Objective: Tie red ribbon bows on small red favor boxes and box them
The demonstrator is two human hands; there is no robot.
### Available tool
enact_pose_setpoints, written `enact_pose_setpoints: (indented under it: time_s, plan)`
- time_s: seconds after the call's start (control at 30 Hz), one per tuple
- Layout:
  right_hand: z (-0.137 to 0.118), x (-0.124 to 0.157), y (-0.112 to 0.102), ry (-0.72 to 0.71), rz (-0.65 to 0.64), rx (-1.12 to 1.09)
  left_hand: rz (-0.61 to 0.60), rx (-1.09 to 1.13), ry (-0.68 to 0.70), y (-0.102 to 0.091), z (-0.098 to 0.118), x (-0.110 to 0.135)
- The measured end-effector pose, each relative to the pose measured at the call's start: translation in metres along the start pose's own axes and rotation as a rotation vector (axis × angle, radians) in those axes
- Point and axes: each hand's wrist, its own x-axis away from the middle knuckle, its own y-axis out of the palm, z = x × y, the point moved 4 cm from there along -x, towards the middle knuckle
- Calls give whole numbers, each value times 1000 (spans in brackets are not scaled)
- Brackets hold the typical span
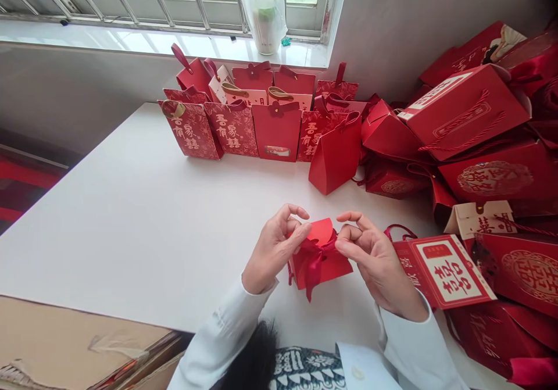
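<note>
A small red gift box (337,267) with a pointed flap at its top stands on the white table, between my two hands. A dark red ribbon (314,262) is tied in a bow at its front, with a tail hanging down. My left hand (276,244) is at the box's left top edge, thumb and a finger closed on the ribbon's left side, index finger raised. On the other side, my right hand (375,256) pinches the ribbon's right side between thumb and finger. The ends inside both pinches are partly hidden by the fingers.
Several red gift boxes (279,131) stand in rows at the table's back, with a plain red box (333,154) in front. More boxes (475,111) are piled at the right. Cardboard (78,337) lies at the lower left. A bagged cup (264,29) stands on the windowsill (174,44).
</note>
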Motion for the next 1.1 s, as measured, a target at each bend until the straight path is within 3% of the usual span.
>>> enact_pose_setpoints:
  time_s: [0.4,0.63,1.1]
  plan:
    - [8,4,1,8,172,-120,39,49,-69,-3,-2,-1]
    - [12,7,-1,31,206,-222,25,47,-115,-5,-3,-2]
    - [14,8,3,58,258,-213,-16,109,-140,-11,-8,-3]
